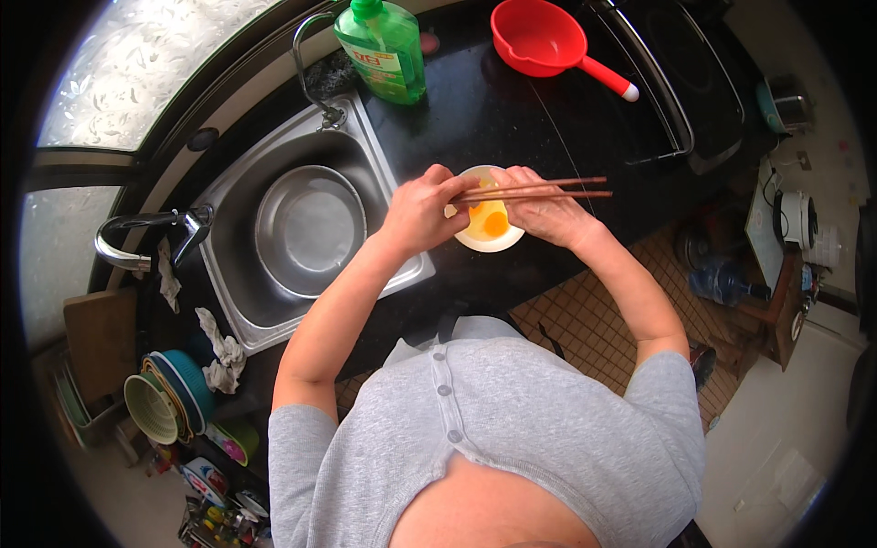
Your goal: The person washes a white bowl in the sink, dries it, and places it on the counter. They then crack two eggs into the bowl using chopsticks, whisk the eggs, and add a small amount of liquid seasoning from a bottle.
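Note:
A small white bowl [508, 240] stands on the black countertop in front of me, with raw egg [496, 223] in it. One round orange yolk shows clearly, and more yellow lies partly hidden beneath my fingers. My right hand [541, 205] is over the bowl's right side, with a pair of brown chopsticks [575, 189] held across its fingers. Their narrow ends reach left to my left hand [428, 205]. That hand curls over the left rim, thumb low and index finger high; whether it grips anything is hidden.
Left of the bowl is a steel sink [384, 171] holding a metal basin [312, 229]. A green detergent bottle [387, 61] stands behind, near a red ladle [541, 38]. A chrome faucet [137, 240], rags [223, 353] and stacked colanders [154, 411] are farther left. A cooktop [678, 75] is at the right.

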The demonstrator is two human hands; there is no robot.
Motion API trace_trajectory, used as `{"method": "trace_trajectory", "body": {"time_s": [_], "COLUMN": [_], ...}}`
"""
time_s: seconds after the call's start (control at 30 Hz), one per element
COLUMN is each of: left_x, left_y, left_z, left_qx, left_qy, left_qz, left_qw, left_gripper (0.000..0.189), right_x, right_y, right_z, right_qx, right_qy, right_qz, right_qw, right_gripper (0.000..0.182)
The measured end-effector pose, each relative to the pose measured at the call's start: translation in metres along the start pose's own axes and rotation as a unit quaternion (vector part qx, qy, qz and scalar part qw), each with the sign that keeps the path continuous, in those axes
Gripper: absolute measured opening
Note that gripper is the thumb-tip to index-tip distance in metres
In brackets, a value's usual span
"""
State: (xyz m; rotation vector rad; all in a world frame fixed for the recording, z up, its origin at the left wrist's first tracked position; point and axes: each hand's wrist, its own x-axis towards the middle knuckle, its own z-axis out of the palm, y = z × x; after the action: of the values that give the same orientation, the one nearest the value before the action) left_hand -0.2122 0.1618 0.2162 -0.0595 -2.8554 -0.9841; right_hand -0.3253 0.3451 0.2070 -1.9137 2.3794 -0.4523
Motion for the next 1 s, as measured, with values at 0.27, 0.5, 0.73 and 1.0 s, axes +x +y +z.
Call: {"method": "trace_trajectory", "body": {"time_s": [0.27,0.5,0.73,1.0], "left_x": [-0.008,-0.012,-0.034,-0.106], "left_y": [-0.005,0.000,0.019,0.038], "left_z": [0.004,0.018,0.007,-0.006], "left_qx": [-0.068,-0.271,-0.570,-0.767], "left_qy": [0.065,-0.003,0.096,0.163], "left_qz": [-0.028,-0.245,-0.331,-0.167], "left_qw": [0.995,0.931,0.746,0.597], "left_gripper": [0.039,0.037,0.026,0.036], "right_x": [-0.014,-0.020,0.021,0.020], "right_y": [-0.001,-0.004,-0.026,-0.105], "right_z": [0.005,0.002,-0.015,0.016], "right_qx": [0.001,0.118,0.311,0.521], "right_qy": [0.055,0.004,0.151,0.146], "right_qz": [-0.024,0.069,0.094,0.036], "right_qw": [0.998,0.991,0.934,0.840], "right_gripper": [0.026,0.038,0.043,0.051]}}
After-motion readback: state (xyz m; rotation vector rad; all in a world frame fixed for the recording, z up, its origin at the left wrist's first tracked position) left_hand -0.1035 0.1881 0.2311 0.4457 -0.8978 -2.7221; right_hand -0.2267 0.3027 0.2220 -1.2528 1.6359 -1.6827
